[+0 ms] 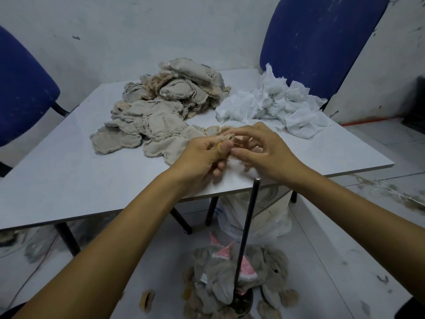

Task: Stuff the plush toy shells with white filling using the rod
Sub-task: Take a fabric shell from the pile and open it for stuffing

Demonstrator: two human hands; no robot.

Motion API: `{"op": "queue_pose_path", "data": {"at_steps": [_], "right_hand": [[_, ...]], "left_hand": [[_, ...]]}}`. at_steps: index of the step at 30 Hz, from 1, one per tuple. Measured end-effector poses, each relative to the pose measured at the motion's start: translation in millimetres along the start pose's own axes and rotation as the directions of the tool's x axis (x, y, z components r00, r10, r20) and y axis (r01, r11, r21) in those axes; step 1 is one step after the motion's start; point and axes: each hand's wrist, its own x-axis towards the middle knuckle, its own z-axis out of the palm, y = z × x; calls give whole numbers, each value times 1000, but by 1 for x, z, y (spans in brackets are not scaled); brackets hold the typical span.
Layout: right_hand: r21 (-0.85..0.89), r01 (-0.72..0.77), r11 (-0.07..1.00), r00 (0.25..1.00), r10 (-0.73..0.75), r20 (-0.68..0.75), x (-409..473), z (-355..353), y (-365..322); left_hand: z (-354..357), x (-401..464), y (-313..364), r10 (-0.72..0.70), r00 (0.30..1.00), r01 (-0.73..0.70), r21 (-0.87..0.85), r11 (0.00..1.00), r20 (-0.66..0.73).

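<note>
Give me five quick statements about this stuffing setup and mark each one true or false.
1. Both hands are working on one small plush piece over the table. True: the left hand and right hand pinch it together.
2. The right hand holds the rod. False: the rod stands upright below the table edge, with no hand on it.
3. A pile of beige shells lies on the table. True.
4. The crumpled white material sits left of the beige shells. False: it lies to their right.
5. A red chair stands behind the table. False: the chair is blue.
</note>
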Motion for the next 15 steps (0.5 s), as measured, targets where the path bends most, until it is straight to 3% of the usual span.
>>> {"op": "queue_pose_path", "data": {"at_steps": [5,8,11,15], "right_hand": [[-17,125,992,991,-126,-43,-2,0,-2],[94,74,993,997,-75,5,1,4,-5],[197,19,980,1000,-24,20,1,5,-3],[242,24,970,998,-10,-62,0,4,-4]], "left_hand": [[-2,-1,4,-42,998,44,-45,998,39],[-6,0,5,-87,995,88,-28,996,45],[-1,-2,2,-39,995,36,32,999,96],[2,-4,2,18,996,-26,101,994,87]]}}
